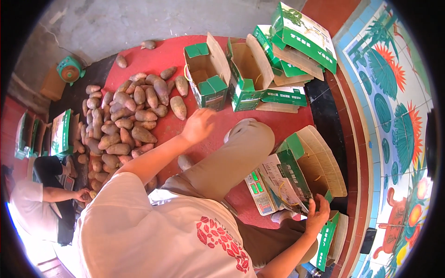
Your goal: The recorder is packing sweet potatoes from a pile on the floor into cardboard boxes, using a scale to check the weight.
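My left hand (198, 126) reaches out over the red mat, between the heap of sweet potatoes (124, 123) and an open green carton (211, 95). Motion smears its fingers, and I see no sweet potato in them. An open green and white carton (296, 173) rests tilted on a digital scale (261, 194) with lit green displays. At the near end of this carton is my right hand (317, 214), its fingers loosely bent and apart by the carton's edge. The carton's inside is partly hidden by its raised brown flap.
A second open carton (248, 76) stands beside the first, with stacked cartons (301, 41) farther right. Another carton (327, 241) is by my right knee. A person (39, 204) works at the heap's left side. A small green device (70, 70) sits near the wall. A tiled wall (394, 116) borders the right.
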Demonstrator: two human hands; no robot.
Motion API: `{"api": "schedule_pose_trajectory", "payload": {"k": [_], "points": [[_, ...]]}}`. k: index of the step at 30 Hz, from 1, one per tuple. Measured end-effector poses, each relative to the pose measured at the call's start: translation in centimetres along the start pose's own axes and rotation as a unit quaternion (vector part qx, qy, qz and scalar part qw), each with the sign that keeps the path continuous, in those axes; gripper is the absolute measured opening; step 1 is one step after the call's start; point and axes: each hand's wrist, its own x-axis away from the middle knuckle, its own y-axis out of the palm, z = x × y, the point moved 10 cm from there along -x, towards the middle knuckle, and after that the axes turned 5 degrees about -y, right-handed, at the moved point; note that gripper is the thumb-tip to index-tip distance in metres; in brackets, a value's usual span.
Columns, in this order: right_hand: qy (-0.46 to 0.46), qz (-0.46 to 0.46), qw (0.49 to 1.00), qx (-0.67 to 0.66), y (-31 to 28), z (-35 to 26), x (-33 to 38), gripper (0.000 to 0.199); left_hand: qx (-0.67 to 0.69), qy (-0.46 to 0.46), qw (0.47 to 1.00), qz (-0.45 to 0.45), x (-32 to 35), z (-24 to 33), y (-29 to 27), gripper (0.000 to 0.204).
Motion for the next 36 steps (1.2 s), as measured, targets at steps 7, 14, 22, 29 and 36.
{"api": "schedule_pose_trajectory", "payload": {"k": [7, 14, 22, 29, 36], "points": [[0.070, 0.132, 0.989, 0.022, -3.5, 3.2, 1.5, 0.019, -0.243, -0.327, 0.810, -0.421, 20.1, -21.1, 6.4, 0.054], [0.076, 0.173, 0.981, 0.046, -5.7, 3.9, 1.8, 0.026, -0.250, -0.406, 0.773, -0.420, 28.9, -28.5, 7.3, 0.068], [0.155, 0.173, 0.968, 0.092, -9.2, 9.0, 4.8, 0.029, -0.237, -0.320, 0.759, -0.515, 23.2, -22.0, 15.1, 0.080], [0.189, 0.134, 0.963, 0.135, -9.7, 11.2, 6.2, 0.027, -0.265, -0.305, 0.742, -0.535, 23.5, -23.0, 18.2, 0.085], [0.196, 0.131, 0.963, 0.134, -8.4, 12.3, 6.9, 0.024, -0.253, -0.323, 0.719, -0.561, 25.3, -25.0, 19.4, 0.076]]}}
